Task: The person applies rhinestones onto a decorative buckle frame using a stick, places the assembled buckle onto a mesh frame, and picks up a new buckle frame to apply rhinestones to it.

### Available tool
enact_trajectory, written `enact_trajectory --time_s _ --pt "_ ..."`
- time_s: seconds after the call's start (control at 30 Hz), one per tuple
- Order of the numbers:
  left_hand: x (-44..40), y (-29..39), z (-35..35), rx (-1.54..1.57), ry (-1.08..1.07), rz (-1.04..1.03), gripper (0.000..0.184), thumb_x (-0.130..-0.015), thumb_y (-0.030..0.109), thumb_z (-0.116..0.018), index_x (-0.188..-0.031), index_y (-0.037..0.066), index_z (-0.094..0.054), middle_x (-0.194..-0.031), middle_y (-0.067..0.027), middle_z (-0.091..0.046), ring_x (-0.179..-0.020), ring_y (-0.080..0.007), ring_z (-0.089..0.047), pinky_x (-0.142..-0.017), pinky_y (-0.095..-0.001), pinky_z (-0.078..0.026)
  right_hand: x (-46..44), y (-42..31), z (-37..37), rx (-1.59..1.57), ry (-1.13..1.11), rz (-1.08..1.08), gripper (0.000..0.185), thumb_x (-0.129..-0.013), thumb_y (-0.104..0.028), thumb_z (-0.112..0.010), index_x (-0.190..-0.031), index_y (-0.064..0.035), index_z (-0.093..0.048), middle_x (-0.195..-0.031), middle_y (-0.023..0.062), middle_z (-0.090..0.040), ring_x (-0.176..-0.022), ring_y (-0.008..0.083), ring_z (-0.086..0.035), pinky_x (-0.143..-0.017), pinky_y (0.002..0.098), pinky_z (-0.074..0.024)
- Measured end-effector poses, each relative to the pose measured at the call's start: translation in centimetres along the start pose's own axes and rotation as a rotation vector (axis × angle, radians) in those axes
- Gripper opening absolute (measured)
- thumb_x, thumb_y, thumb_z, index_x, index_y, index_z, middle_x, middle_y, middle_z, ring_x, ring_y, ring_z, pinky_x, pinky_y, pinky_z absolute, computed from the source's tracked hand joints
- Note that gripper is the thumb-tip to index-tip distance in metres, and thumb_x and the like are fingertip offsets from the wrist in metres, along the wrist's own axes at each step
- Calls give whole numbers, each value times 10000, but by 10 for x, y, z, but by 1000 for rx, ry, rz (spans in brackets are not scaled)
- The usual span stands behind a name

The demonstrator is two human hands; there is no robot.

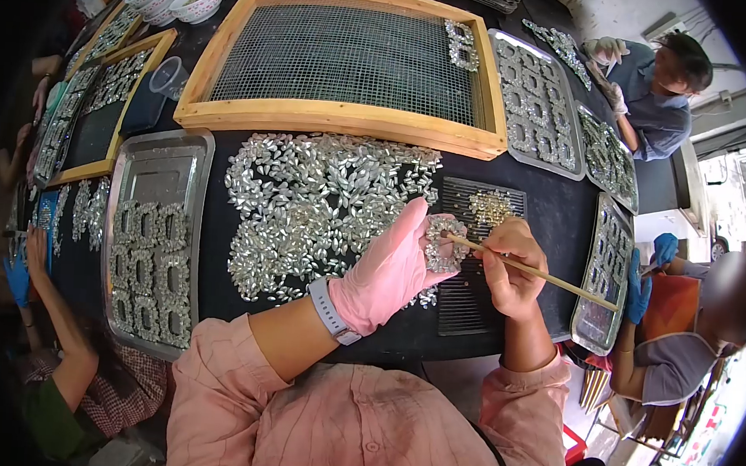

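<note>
My left hand, in a pink glove, is closed round a rhinestone-covered ring-shaped piece with an opening in its middle. Bare-fingered, my right hand pinches a thin wooden stick, whose tip touches the piece or lies right by it. Below both hands lies a dark ridged mat, with a small heap of gold-coloured bits at its upper part. Loose silvery teardrop stones are spread over the black table to the left of the mat.
A wood-framed mesh screen spans the far side, with sparkling pieces at its right end. Metal trays of finished-looking pieces stand left and right. Co-workers sit at both sides, one wearing blue gloves. Bowls stand at the upper left.
</note>
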State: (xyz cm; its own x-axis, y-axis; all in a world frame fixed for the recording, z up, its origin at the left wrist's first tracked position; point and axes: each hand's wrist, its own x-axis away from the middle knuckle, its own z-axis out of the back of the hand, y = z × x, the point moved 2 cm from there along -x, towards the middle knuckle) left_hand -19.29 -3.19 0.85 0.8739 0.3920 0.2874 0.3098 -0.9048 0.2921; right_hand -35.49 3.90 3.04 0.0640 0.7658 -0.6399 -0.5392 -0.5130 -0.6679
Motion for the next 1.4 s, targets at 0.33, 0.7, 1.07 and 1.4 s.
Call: enact_trajectory --time_s 0.33,0.7,1.07,1.4 --pt "0 0 0 -7 -13 9 555 -993 508 -323 -1276 52 -465 -1225 -66 -555 -1160 -182 -521 -1032 -416 -374 2 -3 0 -137 95 -60 134 -794 38 -604 -907 -23 -564 -774 83 -592 -647 179 -557 -638 316 -431" --pt "0 2 1 -43 3 12 559 -991 508 -327 -1266 46 -479 -1203 -70 -569 -1146 -204 -537 -994 -385 -399 8 27 10 37 274 -483 102 -859 25 -571 -960 16 -557 -795 51 -589 -722 92 -553 -662 233 -454" --pt "-1 3 1 -37 4 -18 566 -978 528 -346 -1253 56 -493 -1175 -45 -565 -1132 -184 -529 -1022 -397 -354 9 14 10 -254 319 -441 110 -871 18 -580 -972 7 -540 -852 78 -595 -723 123 -589 -660 241 -476" --pt "0 1 1 -40 25 -17 574 -969 546 -352 -1274 77 -478 -1235 -45 -540 -1173 -172 -487 -1055 -445 -313 7 4 -2 -326 28 -269 130 -842 48 -586 -948 -15 -546 -820 87 -574 -685 144 -578 -620 262 -461"
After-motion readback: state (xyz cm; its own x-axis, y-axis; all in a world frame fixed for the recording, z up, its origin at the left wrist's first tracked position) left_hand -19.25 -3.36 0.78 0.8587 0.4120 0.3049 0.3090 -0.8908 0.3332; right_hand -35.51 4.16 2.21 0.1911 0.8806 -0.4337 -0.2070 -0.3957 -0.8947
